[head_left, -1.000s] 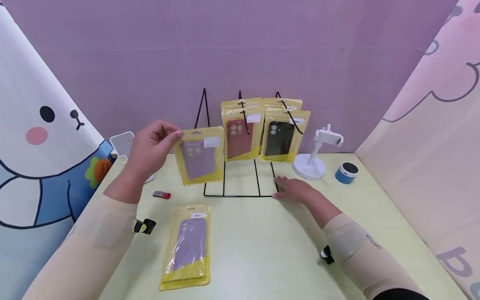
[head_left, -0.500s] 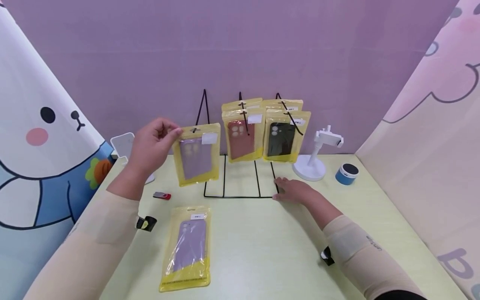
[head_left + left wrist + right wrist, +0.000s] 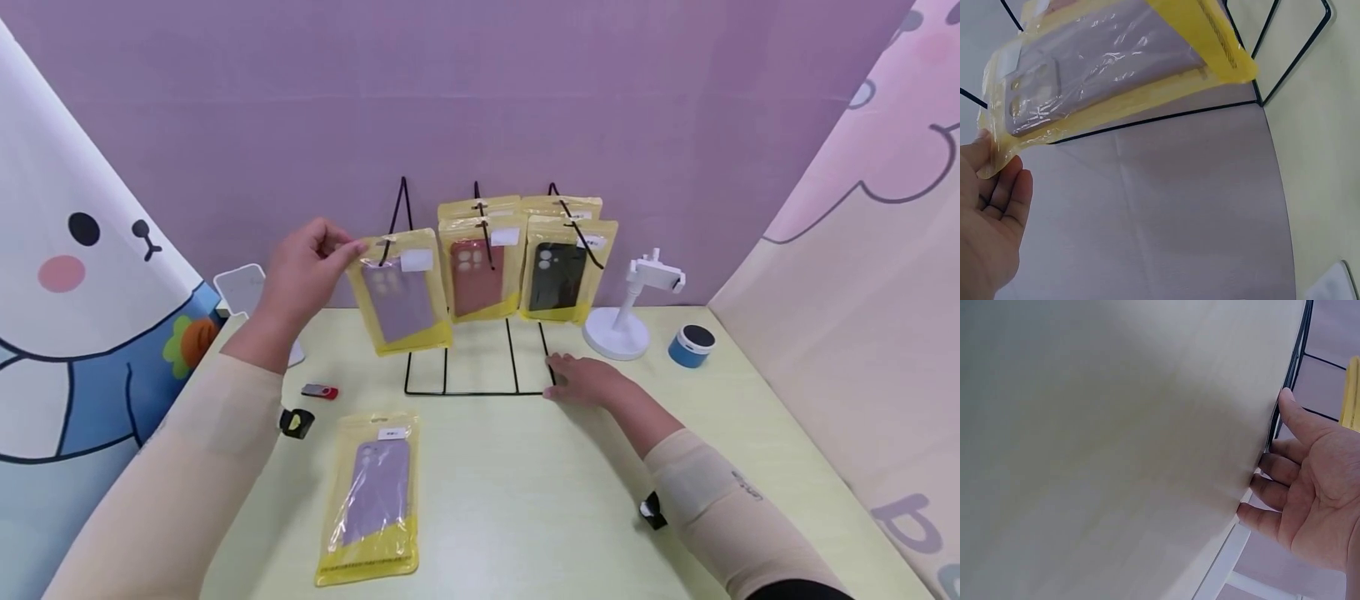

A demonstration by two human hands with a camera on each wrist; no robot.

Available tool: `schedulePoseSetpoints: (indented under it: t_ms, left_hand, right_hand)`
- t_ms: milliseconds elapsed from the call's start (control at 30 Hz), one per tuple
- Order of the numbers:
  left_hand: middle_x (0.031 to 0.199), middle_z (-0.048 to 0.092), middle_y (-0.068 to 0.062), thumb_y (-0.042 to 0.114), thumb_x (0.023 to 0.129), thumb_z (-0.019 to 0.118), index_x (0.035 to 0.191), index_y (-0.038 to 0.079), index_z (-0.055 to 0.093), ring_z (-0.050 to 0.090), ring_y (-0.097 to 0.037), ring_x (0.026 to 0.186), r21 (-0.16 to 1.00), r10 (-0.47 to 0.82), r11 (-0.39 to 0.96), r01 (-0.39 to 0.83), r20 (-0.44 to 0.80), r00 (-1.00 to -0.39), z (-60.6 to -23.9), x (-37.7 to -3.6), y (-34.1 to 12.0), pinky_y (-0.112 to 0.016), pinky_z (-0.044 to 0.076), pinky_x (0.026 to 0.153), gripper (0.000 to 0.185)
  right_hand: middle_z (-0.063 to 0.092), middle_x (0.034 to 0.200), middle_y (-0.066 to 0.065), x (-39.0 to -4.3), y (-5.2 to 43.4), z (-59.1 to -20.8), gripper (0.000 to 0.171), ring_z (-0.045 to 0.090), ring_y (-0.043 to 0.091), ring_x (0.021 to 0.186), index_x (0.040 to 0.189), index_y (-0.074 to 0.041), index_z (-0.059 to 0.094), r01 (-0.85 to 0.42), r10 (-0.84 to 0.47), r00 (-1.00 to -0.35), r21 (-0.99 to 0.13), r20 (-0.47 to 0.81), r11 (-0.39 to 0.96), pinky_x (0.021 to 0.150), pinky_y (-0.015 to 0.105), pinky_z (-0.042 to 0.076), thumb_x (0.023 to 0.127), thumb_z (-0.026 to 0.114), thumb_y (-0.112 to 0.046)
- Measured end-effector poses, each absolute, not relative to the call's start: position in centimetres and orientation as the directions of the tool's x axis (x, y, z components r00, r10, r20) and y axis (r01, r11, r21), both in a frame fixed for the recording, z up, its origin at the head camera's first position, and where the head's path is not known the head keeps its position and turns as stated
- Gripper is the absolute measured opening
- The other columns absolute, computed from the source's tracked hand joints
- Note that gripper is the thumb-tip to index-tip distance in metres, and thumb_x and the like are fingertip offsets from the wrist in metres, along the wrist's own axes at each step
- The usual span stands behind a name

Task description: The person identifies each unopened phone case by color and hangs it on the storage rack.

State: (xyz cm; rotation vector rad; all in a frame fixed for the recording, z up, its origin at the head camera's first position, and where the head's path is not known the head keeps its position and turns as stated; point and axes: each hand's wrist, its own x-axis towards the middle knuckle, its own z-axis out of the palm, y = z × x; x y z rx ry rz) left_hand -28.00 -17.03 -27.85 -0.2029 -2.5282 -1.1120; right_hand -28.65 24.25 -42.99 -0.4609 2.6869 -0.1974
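Note:
My left hand (image 3: 306, 267) pinches the upper left corner of a yellow pouch (image 3: 402, 292) with a purple phone case inside. The pouch hangs tilted at the left hook of a black wire rack (image 3: 472, 392). The hook's tip shows in front of the pouch's top edge; whether it passes through the hole is hard to tell. In the left wrist view, thumb and fingers hold the pouch (image 3: 1110, 69) by its corner. My right hand (image 3: 588, 380) rests at the rack's front right corner. In the right wrist view, the thumb of that hand (image 3: 1325, 481) touches the wire.
Pouches with a red case (image 3: 477, 279) and a black case (image 3: 557, 277) hang on the other hooks, more behind them. Another purple-case pouch (image 3: 371, 500) lies in front. Around stand a USB stick (image 3: 319, 391), a white phone stand (image 3: 617, 332) and a blue speaker (image 3: 691, 346).
The left hand has lifted the pouch and shifted it slightly right, its top now at the left hook, which shows in front of it. The right hand has stayed on the rack's corner.

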Motion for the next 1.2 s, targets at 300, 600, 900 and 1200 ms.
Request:
schedulePoseSetpoints:
  t_ms: [300,600,900,1200]
  left_hand:
    - [0.100,0.063,-0.006,0.051,0.094,0.057,0.110,0.010,0.063,0.054,-0.021,0.089,0.643,-0.015,0.721,0.258,0.386,-0.922,-26.8,-30.2,-16.8,-0.032,0.046,0.071,0.044]
    - [0.102,0.063,-0.006,0.048,0.096,0.056,0.111,0.009,0.061,0.054,-0.023,0.092,0.627,-0.018,0.745,0.226,0.357,-0.934,-26.2,-32.3,-16.5,-0.033,0.047,0.072,0.042]
    - [0.109,0.061,-0.008,0.050,0.097,0.053,0.116,0.010,0.060,0.054,-0.026,0.096,0.611,-0.024,0.769,0.189,0.323,-0.946,-25.5,-33.5,-16.2,-0.037,0.047,0.076,0.045]
    - [0.110,0.063,-0.008,0.048,0.097,0.054,0.117,0.011,0.060,0.054,-0.026,0.099,0.596,-0.020,0.779,0.195,0.335,-0.942,-25.6,-33.8,-16.0,-0.039,0.048,0.079,0.043]
  right_hand:
    - [0.026,0.160,0.019,-28.8,24.1,-43.1,0.077,0.028,0.040,0.145,0.156,-0.010,0.028,-0.282,-0.341,-0.864,-0.204,-0.372,0.938,0.116,0.055,0.030,0.097,0.054,-0.051]
    - [0.027,0.160,0.019,-28.8,24.2,-43.1,0.075,0.029,0.040,0.145,0.155,-0.010,0.029,-0.287,-0.345,-0.866,-0.204,-0.362,0.936,0.116,0.055,0.031,0.097,0.055,-0.050]
    - [0.027,0.160,0.017,-29.0,24.3,-43.3,0.076,0.029,0.039,0.145,0.155,-0.012,0.029,-0.267,-0.330,-0.868,-0.212,-0.371,0.940,0.117,0.055,0.030,0.096,0.056,-0.051]
    - [0.026,0.160,0.019,-29.0,24.4,-43.3,0.076,0.030,0.041,0.144,0.155,-0.011,0.029,-0.276,-0.334,-0.868,-0.203,-0.366,0.940,0.116,0.055,0.031,0.096,0.055,-0.051]
